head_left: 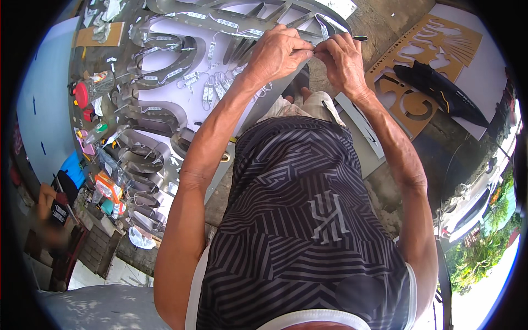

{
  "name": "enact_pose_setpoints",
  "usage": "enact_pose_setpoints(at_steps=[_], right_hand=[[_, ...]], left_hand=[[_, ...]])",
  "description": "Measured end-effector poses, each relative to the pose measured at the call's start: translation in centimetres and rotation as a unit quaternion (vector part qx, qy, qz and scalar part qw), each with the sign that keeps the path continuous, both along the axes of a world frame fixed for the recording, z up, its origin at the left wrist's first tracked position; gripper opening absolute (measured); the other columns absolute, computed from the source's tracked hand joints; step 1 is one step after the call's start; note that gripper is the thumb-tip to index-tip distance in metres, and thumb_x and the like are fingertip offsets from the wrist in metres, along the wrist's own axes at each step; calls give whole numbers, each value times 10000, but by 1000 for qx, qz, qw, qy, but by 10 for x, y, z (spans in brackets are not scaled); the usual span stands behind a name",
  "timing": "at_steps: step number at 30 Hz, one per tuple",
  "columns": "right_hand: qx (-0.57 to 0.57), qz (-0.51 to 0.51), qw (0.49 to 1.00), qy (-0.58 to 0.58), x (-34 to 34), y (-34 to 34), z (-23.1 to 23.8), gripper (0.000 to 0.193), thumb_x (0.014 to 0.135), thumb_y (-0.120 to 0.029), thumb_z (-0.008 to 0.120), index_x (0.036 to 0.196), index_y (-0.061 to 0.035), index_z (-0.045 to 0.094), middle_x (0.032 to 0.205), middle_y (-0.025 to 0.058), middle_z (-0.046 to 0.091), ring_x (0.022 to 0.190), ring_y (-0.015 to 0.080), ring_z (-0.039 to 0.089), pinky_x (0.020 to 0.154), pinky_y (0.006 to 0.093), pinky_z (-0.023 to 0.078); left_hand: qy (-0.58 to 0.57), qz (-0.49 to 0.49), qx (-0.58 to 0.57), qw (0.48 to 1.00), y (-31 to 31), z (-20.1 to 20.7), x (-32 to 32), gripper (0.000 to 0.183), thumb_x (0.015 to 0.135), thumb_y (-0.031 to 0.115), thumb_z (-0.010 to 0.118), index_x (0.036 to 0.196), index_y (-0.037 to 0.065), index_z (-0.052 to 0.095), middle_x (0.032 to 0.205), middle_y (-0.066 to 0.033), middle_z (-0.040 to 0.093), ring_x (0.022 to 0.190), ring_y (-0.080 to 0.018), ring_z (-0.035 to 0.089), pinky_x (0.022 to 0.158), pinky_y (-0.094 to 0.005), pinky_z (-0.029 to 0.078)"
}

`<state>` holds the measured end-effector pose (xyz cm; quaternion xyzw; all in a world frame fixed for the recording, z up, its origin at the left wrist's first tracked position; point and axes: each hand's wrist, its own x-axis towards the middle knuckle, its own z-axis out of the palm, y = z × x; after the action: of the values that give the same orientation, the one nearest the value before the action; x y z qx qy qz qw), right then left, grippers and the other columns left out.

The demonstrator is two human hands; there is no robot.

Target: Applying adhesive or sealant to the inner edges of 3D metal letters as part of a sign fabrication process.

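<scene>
My left hand (pixel 279 54) and my right hand (pixel 343 65) meet fingertip to fingertip above the edge of a large sign panel. Both are closed in a pinch; what lies between the fingers is too small to make out. Just beyond my right hand, a pale looped wire (pixel 323 26) shows, and a dark thin tip sticks out past its knuckles. Strings of white LED modules (pixel 224 23) run inside the grey raised-edge shapes of the panel. A bunch of loose LED modules (pixel 215 88) lies on its lilac face (pixel 184 107), left of my left wrist.
On the right, a brown cut-out template (pixel 440 41) lies on a pale sheet with a black bag-like object (pixel 437 91) over it. Along the panel's left side sit a red round lid (pixel 81 94), an orange packet (pixel 108 186) and small tools. Another person (pixel 52 214) is at lower left.
</scene>
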<state>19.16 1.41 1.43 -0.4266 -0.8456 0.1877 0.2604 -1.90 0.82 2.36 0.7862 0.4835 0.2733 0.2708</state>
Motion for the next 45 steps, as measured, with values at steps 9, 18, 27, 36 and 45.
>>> enact_pose_setpoints(at_steps=[9,18,27,36,45], right_hand=[[-118,54,989,75,7,5,-3,197,841,-167,759,1020,-106,706,894,33,623,957,244,571,863,395,420],[62,96,993,-14,4,3,2,408,795,-157,793,1178,-150,652,960,15,610,932,228,578,862,383,422],[69,86,994,24,8,3,-4,245,787,-148,791,1025,-150,732,969,-13,676,916,173,596,857,357,409],[-239,-16,956,167,4,4,2,171,828,-259,824,905,-112,779,860,17,724,833,194,630,786,373,476],[-302,-35,943,138,10,3,11,170,813,-232,824,896,-94,769,870,21,729,853,177,625,797,367,477]], left_hand=[[-32,-34,-66,997,10,0,-9,130,830,190,771,899,83,797,796,-33,683,805,-208,613,740,-351,498],[-128,14,-326,937,17,5,-13,213,803,192,789,925,18,793,841,-40,713,816,-123,641,741,-284,474],[-142,13,-357,923,17,3,-18,202,795,189,801,947,58,812,878,-83,763,842,-159,686,810,-307,519],[-77,-29,-52,995,-1,-2,-13,147,814,162,820,959,138,816,848,-21,726,871,-164,643,762,-306,529],[-68,-6,-19,997,-7,-4,-3,159,791,184,838,935,119,815,872,-26,735,861,-183,634,757,-315,534]])
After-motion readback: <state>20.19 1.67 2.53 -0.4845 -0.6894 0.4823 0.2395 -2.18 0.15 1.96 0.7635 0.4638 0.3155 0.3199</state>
